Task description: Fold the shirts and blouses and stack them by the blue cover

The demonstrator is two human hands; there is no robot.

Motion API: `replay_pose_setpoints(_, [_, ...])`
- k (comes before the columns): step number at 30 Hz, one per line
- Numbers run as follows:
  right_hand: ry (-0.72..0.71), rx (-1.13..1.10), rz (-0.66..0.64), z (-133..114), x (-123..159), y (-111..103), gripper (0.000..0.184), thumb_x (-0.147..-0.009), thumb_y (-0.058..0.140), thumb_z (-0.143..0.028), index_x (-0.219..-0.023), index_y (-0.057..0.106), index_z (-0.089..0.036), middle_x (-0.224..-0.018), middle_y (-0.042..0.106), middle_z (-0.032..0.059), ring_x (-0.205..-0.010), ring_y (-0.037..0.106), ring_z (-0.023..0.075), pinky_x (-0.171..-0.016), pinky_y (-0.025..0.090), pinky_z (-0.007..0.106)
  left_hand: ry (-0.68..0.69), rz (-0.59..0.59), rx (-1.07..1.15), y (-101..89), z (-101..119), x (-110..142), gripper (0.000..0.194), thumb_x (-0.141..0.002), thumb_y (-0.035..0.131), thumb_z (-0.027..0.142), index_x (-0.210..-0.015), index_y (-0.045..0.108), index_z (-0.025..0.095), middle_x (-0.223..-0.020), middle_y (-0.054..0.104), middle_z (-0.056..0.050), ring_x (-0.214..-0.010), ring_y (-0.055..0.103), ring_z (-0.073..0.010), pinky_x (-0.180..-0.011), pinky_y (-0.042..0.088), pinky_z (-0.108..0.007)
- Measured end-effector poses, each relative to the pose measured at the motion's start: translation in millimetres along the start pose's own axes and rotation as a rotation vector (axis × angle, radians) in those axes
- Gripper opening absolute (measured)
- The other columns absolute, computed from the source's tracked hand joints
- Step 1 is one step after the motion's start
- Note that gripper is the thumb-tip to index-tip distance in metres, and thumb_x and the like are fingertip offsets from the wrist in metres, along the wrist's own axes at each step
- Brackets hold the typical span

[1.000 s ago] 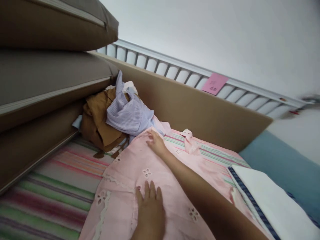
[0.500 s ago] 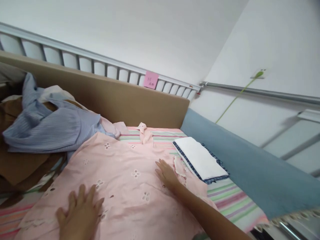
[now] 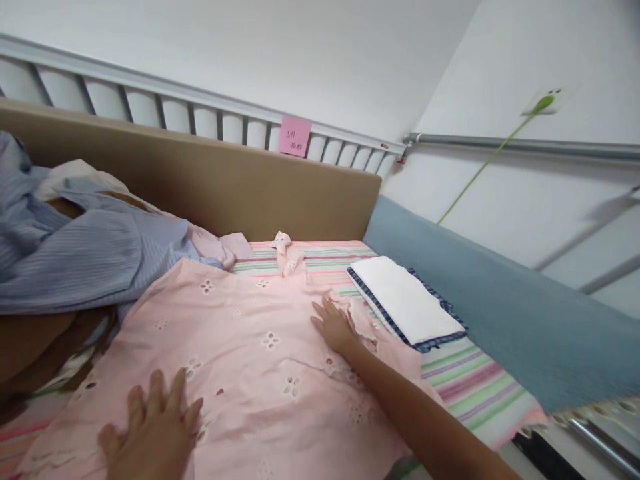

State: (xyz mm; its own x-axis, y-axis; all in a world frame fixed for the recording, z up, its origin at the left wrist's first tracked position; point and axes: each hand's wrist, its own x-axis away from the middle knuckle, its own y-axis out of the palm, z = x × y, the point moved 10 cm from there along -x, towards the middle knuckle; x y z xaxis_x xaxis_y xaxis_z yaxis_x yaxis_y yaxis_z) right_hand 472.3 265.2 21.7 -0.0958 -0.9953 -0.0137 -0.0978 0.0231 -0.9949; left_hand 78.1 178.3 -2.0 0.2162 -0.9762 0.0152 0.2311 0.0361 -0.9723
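A pink garment with cut-out eyelet flowers (image 3: 240, 360) lies spread over a striped bed sheet (image 3: 480, 387). One sleeve or strap of it, bunched, points toward the back board. My left hand (image 3: 153, 427) rests flat on its lower left part, fingers spread. Farther up and to the right, my right hand (image 3: 334, 325) lies flat on the cloth beside a ruffled, lace-like edge. Small wrinkles run across the fabric between the two hands. Neither hand grips anything.
Folded white and dark-checked cloth (image 3: 407, 300) lies at the right. Heaped clothes, with a blue striped shirt (image 3: 95, 250) on top, are at the left. A tan board (image 3: 210, 183) and blue padding (image 3: 480, 307) border the bed. A pink note (image 3: 295, 136) hangs on the rail.
The view has shifted slightly, so the clothes pile sits farther left. Both hands stay flat on the pink garment, with hardly any movement over it.
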Motion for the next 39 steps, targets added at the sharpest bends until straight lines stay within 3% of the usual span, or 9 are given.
replay_pose_setpoints(4, [0.1, 0.03, 0.062, 6, -6, 1, 0.051, -0.092, 0.035, -0.041, -0.14, 0.034, -0.023, -0.15, 0.022, 0.0117, -0.138, 0.018, 0.0213, -0.108, 0.019, 0.043, 0.003, 0.0, 0.01, 0.9, -1, -2, 0.058, -0.08, 0.036, 0.046, -0.136, 0.035, 0.036, -0.15, 0.028, -0.003, -0.138, 0.018, -0.0334, -0.102, 0.018, -0.063])
replay_pose_setpoints(19, [0.037, 0.199, 0.081, 17, -9, 10, 0.049, -0.092, 0.036, -0.041, -0.138, 0.039, -0.024, -0.146, 0.032, 0.0135, -0.134, 0.029, 0.0268, -0.104, 0.028, 0.049, 0.014, -0.154, -0.085, -12.2, 10, 3, 0.055, -0.086, 0.03, 0.04, -0.14, 0.03, 0.028, -0.153, 0.016, -0.009, -0.139, 0.011, -0.0356, -0.102, 0.016, -0.063])
replay_pose_setpoints(26, [0.011, 0.155, 0.195, 20, -12, 16, 0.05, -0.089, 0.04, -0.044, -0.134, 0.045, -0.023, -0.143, 0.037, 0.015, -0.13, 0.034, 0.0315, -0.101, 0.03, 0.053, 0.051, -0.039, -0.086, -25.5, 9, 5, 0.053, -0.087, 0.035, 0.043, -0.137, 0.038, 0.027, -0.15, 0.025, -0.012, -0.137, 0.019, -0.0378, -0.1, 0.022, -0.065])
replay_pose_setpoints(28, [0.002, 0.12, 0.247, 20, -11, 16, 0.05, -0.088, 0.042, -0.046, -0.132, 0.047, -0.022, -0.142, 0.038, 0.0149, -0.129, 0.035, 0.0326, -0.102, 0.029, 0.054, 0.113, 0.068, -0.074, -39.1, 28, 9, 0.052, -0.088, 0.035, 0.041, -0.136, 0.04, 0.022, -0.149, 0.028, -0.013, -0.137, 0.019, -0.0361, -0.102, 0.022, -0.063])
replay_pose_setpoints(30, [-0.015, 0.081, 0.296, 20, -10, 16, 0.05, -0.087, 0.044, -0.046, -0.131, 0.049, -0.022, -0.141, 0.039, 0.0146, -0.129, 0.034, 0.0331, -0.103, 0.027, 0.054, 0.291, 0.088, -0.024, -46.0, 69, 16, 0.05, -0.09, 0.033, 0.037, -0.136, 0.04, 0.02, -0.148, 0.031, -0.011, -0.138, 0.021, -0.0309, -0.107, 0.023, -0.056])
replay_pose_setpoints(33, [-0.027, 0.025, 0.334, 18, -9, 18, 0.051, -0.087, 0.044, -0.047, -0.13, 0.05, -0.021, -0.141, 0.039, 0.0145, -0.131, 0.03, 0.033, -0.105, 0.025, 0.052, 0.667, -0.078, 0.096, -39.4, 151, 34, 0.044, -0.091, 0.034, 0.035, -0.131, 0.047, 0.023, -0.141, 0.044, -0.007, -0.134, 0.032, -0.0225, -0.109, 0.029, -0.046])
replay_pose_setpoints(35, [-0.013, -0.014, 0.334, 19, -10, 20, 0.052, -0.087, 0.043, -0.048, -0.131, 0.05, -0.021, -0.142, 0.038, 0.0138, -0.132, 0.029, 0.033, -0.106, 0.024, 0.052, 0.792, -0.163, 0.129, -34.7, 185, 42, 0.039, -0.09, 0.039, 0.036, -0.123, 0.054, 0.023, -0.135, 0.051, -0.007, -0.129, 0.04, -0.0208, -0.107, 0.034, -0.042])
replay_pose_setpoints(37, [0.005, -0.049, 0.316, 20, -10, 20, 0.052, -0.086, 0.044, -0.048, -0.131, 0.049, -0.022, -0.143, 0.037, 0.0129, -0.133, 0.028, 0.0334, -0.106, 0.023, 0.052, 0.803, -0.164, 0.093, -31.4, 193, 44, 0.038, -0.088, 0.043, 0.035, -0.12, 0.056, 0.021, -0.133, 0.053, -0.007, -0.127, 0.043, -0.0224, -0.106, 0.037, -0.042])
replay_pose_setpoints(39, [0.031, -0.071, 0.268, 21, -10, 17, 0.052, -0.086, 0.046, -0.045, -0.132, 0.048, -0.021, -0.143, 0.036, 0.0135, -0.133, 0.027, 0.0339, -0.105, 0.023, 0.053, 0.785, -0.101, 0.027, -28.6, 183, 47, 0.041, -0.088, 0.043, 0.038, -0.123, 0.054, 0.019, -0.133, 0.052, -0.008, -0.127, 0.043, -0.0241, -0.103, 0.04, -0.043])
